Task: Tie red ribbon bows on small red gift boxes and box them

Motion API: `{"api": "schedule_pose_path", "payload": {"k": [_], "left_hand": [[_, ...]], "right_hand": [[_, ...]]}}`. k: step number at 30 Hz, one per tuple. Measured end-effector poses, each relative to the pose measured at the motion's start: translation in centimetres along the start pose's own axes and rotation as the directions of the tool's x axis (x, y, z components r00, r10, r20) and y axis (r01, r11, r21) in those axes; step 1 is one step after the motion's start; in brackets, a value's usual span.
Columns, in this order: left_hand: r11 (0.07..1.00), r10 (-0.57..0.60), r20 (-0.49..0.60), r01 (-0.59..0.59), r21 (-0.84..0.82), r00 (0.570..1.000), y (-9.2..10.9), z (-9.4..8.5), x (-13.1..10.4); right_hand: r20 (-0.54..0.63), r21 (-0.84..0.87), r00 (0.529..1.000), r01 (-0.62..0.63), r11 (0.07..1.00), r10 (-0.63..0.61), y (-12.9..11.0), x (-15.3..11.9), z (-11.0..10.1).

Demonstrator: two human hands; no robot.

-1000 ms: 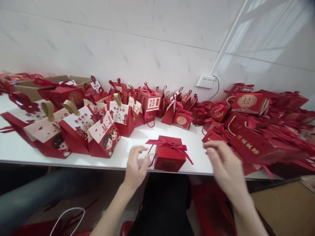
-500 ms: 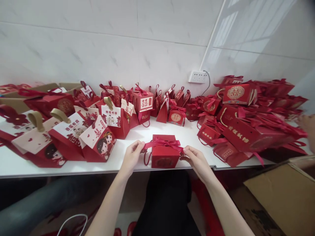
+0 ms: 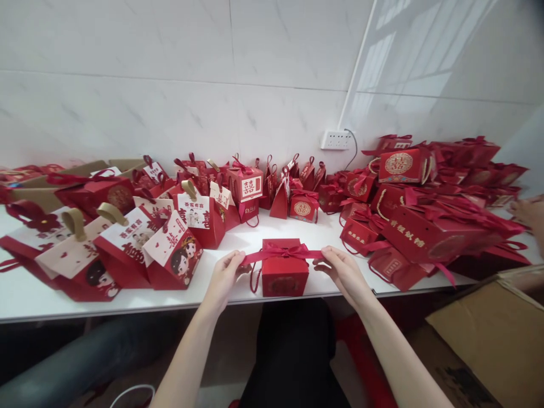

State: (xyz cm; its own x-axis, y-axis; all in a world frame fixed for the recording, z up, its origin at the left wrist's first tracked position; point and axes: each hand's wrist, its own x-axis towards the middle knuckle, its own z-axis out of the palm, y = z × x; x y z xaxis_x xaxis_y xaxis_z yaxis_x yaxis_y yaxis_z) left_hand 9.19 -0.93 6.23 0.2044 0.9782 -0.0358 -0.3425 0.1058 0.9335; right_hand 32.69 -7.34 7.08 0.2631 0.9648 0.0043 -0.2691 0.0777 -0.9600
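Note:
A small red gift box [image 3: 284,276] stands on the white table in front of me, near its front edge. A red ribbon [image 3: 293,251] is tied in a bow across its top, with a tail running out to each side. My left hand [image 3: 227,272] pinches the left tail between thumb and fingers. The right tail is pinched in my right hand [image 3: 340,266]. Both tails are stretched nearly level, and neither hand touches the box itself. A red cord handle [image 3: 255,279] hangs at the box's left side.
Several red and white gift boxes [image 3: 172,252] stand at the left. A heap of red boxes [image 3: 433,232] lies at the right, beside a cardboard box [image 3: 493,328]. A power strip [image 3: 338,139] is on the wall. Another person's hand [image 3: 529,218] shows at the right edge.
My hands have drawn slightly farther apart, and the ribbon tails are longer and straighter. The view has tilted up a little. The gift box stays in place on the table.

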Motion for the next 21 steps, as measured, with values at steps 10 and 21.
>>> {"api": "schedule_pose_path", "payload": {"k": [10, 21], "left_hand": [[0.996, -0.091, 0.219, 0.087, 0.024, 0.972, 2.6, 1.1, -3.0], [0.902, -0.414, 0.368, 0.43, 0.041, 0.833, -0.6, 2.9, -6.9]], "right_hand": [[0.082, -0.147, 0.996, -0.004, 0.989, 0.017, -2.0, -0.4, 0.0], [0.341, 0.257, 0.91, -0.332, 0.908, 0.236, -0.2, -4.6, 1.2]]}}
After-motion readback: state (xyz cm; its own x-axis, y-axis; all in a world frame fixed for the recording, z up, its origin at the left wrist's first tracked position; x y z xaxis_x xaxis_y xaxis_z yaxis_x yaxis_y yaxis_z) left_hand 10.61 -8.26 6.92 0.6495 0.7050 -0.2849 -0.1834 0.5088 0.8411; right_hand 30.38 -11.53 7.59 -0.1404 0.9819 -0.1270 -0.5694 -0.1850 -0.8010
